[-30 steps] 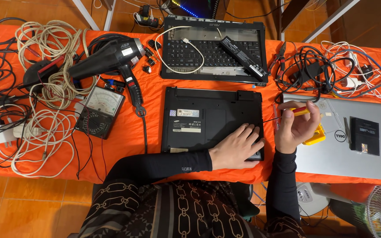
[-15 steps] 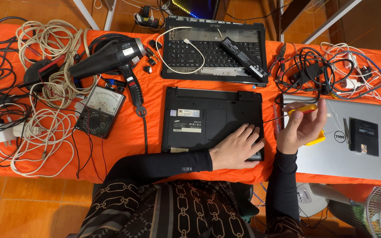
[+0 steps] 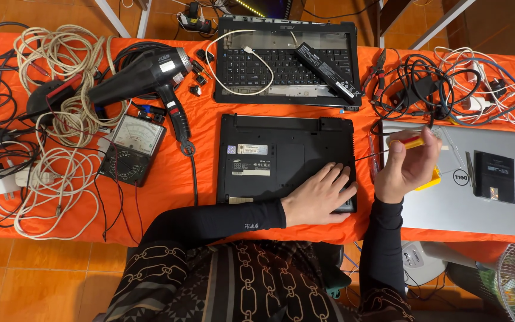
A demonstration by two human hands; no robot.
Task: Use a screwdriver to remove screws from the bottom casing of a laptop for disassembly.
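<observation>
An orange cloth covers the worktop (image 3: 198,179), a soft bed for the parts spread over it. A matte black laptop (image 3: 281,161) lies upside down at the centre, its flat base exposed. The left hand (image 3: 320,195) presses flat, fingers spread, on its near right corner, apparently steadying it. The right hand (image 3: 408,167) pinches a yellow-and-red-handled screwdriver (image 3: 405,142), its thin shaft angled toward the laptop's right edge.

- I see matt black plastic on the upturned laptop (image 3: 286,161).
- The silver laptop (image 3: 478,197) looks like smooth brushed metal.
- The orange tablecloth (image 3: 201,179) is slightly glossy, wrinkled fabric.
</observation>
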